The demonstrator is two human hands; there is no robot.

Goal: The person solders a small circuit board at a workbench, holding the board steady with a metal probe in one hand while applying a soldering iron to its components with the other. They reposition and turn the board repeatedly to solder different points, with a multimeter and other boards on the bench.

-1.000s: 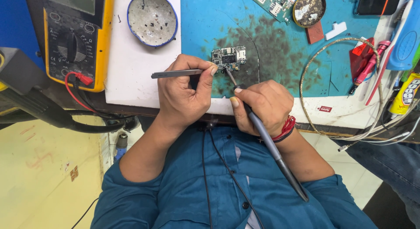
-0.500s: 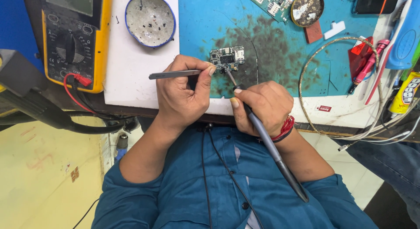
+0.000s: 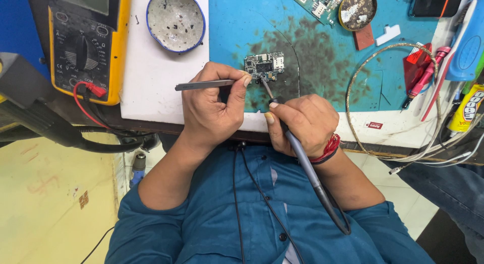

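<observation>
A small green circuit board [image 3: 264,65] lies on a stained blue mat [image 3: 327,62]. My left hand [image 3: 212,110] grips slim metal tweezers [image 3: 201,85], which lie sideways with their free end pointing left; the thumb and fingertips rest at the board's left edge. My right hand [image 3: 305,123] holds a grey soldering iron [image 3: 302,158] like a pen. Its thin tip [image 3: 266,88] touches the board's lower edge. The iron's cable runs down over my blue shirt.
A yellow multimeter [image 3: 85,47] with a red lead sits at the far left. A blue-rimmed bowl [image 3: 175,19] stands on a white slab [image 3: 151,87]. Another board [image 3: 315,2], a round tin [image 3: 357,9], a wire loop [image 3: 353,123] and pens lie to the right.
Both hands hold their tools in the same place on the board. Only the view has shifted slightly.
</observation>
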